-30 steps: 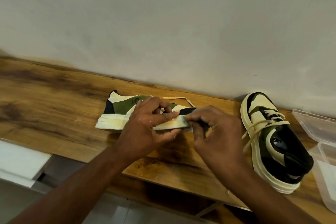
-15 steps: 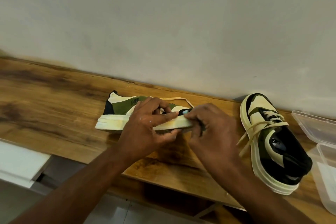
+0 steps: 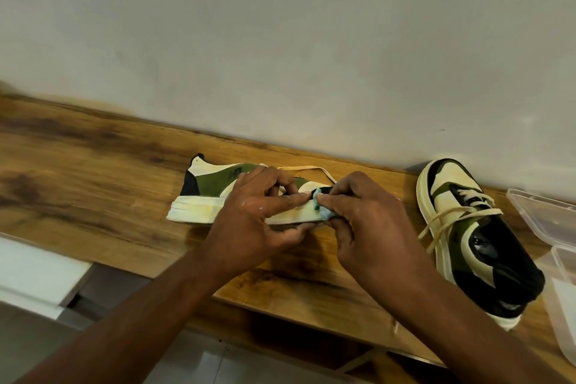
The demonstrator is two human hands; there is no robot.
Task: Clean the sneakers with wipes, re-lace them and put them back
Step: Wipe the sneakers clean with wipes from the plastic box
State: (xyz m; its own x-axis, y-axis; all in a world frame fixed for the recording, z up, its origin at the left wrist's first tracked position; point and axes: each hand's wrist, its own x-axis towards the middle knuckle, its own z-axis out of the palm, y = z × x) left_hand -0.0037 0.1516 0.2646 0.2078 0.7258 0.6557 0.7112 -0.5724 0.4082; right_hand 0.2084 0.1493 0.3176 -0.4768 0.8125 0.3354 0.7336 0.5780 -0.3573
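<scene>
cleaning is underway on the wooden shelf [image 3: 93, 171]: the left hand [image 3: 249, 221] is gripping the sneaker [image 3: 212, 193] by its sole while the right hand [image 3: 367, 221] is pinching a blue wipe [image 3: 322, 206] against the midsole (yellow staining is showing leftward, likely next), the second sneaker [image 3: 473, 246] waiting further right.

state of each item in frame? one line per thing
Left sneaker: upright on its sole, being wiped.
Right sneaker: on the table, lace loose.
Wipe: bunched, pressed on the sole.
Left hand: grips left sneaker.
Right hand: pinches wipe.
Plastic box: open.
</scene>
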